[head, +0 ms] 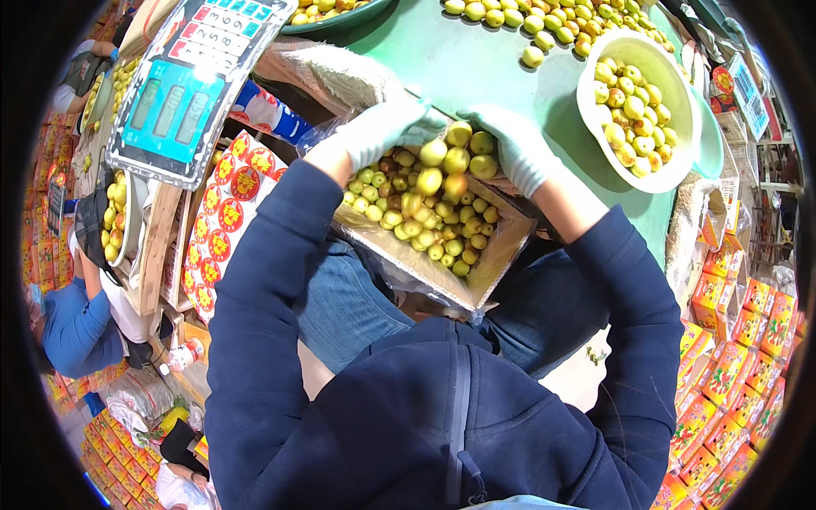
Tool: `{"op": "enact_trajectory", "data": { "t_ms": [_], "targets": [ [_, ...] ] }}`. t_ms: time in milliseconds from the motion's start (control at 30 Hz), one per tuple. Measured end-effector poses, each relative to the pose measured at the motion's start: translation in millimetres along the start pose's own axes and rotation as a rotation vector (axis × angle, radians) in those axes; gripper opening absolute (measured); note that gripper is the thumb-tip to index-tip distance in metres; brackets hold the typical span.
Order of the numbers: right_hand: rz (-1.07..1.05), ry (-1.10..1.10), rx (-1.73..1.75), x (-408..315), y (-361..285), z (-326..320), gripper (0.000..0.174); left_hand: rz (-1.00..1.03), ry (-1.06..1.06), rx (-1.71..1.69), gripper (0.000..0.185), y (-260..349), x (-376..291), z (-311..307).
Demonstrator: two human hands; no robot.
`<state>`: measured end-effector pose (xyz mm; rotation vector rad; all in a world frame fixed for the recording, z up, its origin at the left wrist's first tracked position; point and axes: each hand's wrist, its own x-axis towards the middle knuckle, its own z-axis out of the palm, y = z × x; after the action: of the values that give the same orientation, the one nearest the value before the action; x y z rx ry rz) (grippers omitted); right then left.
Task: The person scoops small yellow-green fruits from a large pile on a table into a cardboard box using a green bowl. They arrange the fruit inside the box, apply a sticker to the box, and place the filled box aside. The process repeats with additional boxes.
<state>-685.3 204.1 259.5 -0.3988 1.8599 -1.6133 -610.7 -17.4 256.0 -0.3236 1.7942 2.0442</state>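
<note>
Both my hands wear pale knitted gloves. My left hand (392, 131) and my right hand (515, 143) cup a cluster of yellow-green jujubes (456, 159) between them. Below is an open cardboard box (440, 284) with a clear plastic liner, tilted against the table edge above my lap. Blurred fruit tumbles from between the hands toward the jujubes in the box (421, 233). Some of those inside have brown patches. The palms and some fingertips are hidden by the fruit.
A cream bowl of jujubes (637, 182) stands right on the green tabletop (408, 54). Loose jujubes (561, 22) lie at the back. A digital scale display (172, 115) and a sheet of round red stickers (223, 223) are left. Stacked printed cartons (714, 408) and a blue-clothed person (83, 331) flank me.
</note>
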Motion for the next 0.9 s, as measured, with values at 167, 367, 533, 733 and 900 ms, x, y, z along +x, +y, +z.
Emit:
{"op": "enact_trajectory", "data": {
  "t_ms": [167,367,533,733,900],
  "targets": [
    [0.147,-0.104,0.247,-49,-7,8,0.041,0.15,0.076,0.119,0.035,-1,-58,-30],
    [0.009,-1.05,-1.152,-86,31,34,0.032,-0.1,0.511,1.181,0.041,-8,-74,-45],
    [0.008,-1.228,-1.54,-62,93,100,0.036,-0.337,0.214,1.33,0.041,-68,-56,-99],
    [-0.512,-1.01,-1.455,7,109,129,0.025,-0.391,0.246,1.387,0.028,-64,-67,-96],
    [-0.405,-0.427,-1.158,34,111,141,0.041,-0.484,0.273,1.341,0.028,-62,-69,-90]
  ]
}}
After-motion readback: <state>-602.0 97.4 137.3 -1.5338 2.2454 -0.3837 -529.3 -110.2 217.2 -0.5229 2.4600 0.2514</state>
